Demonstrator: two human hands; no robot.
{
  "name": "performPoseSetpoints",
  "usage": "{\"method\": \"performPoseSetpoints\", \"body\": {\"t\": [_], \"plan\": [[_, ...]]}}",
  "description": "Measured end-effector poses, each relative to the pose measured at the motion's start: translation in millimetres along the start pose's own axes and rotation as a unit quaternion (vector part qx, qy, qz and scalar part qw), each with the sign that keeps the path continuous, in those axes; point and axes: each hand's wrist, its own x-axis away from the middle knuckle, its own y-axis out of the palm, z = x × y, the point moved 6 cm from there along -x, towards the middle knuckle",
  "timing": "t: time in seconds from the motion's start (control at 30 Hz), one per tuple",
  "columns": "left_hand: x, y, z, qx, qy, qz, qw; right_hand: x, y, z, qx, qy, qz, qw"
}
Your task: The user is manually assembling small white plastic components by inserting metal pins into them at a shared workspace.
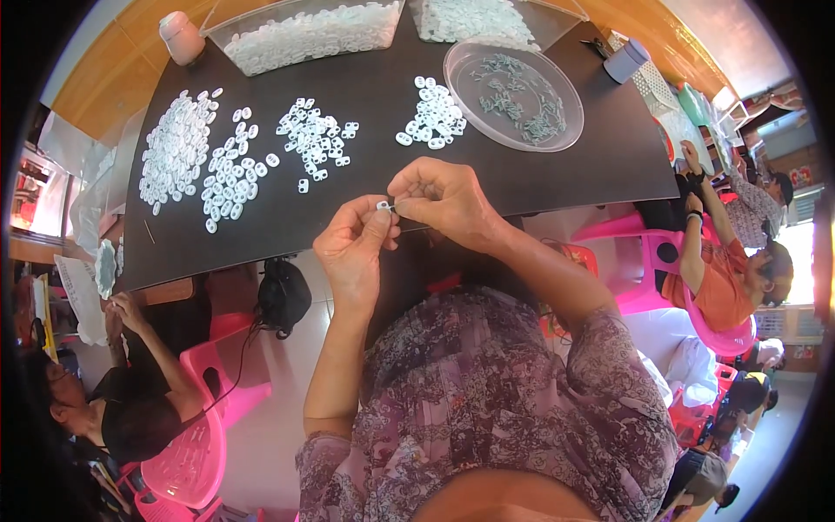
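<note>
My left hand (355,248) pinches a small white plastic piece (383,205) with dark holes between thumb and fingertips. Against it, just to the right, my right hand (450,204) closes thumb and forefinger on a tiny thin dark part whose kind is too small to make out. Both hands are held in front of the table's near edge. Beyond them on the dark table (365,178) lie a pile of small squarish white pieces (315,137) and another pile of white pieces (432,115). A round clear tray (572,130) holds scattered grey-green slivers (544,123).
Two heaps of oval white pieces (178,148) lie at the left. Clear bins full of white pieces (317,39) line the back. A pink-white jar (181,38) and a grey cup (626,61) flank them. People sit on pink chairs (193,452) at both sides.
</note>
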Motion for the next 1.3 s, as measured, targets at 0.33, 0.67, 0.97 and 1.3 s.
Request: {"method": "performPoseSetpoints", "body": {"t": [0.33, 0.67, 0.97, 1.3], "plan": [[2, 0, 0, -0.011, -0.002, 0.014, 1.000, 1, 2, 1, 0.000, 0.004, -0.001, 1.000], [4, 0, 4, -0.078, 0.031, 0.035, 0.996, 0, 7, 6, -0.034, -0.005, 0.008, 0.999], [4, 0, 0, -0.071, 0.041, 0.050, 0.995, 2, 8, 7, 0.134, -0.131, 0.028, 0.982], [9, 6, -2, -0.104, 0.057, 0.062, 0.991, 5, 18, 8, 0.196, -0.185, 0.080, 0.960]]}}
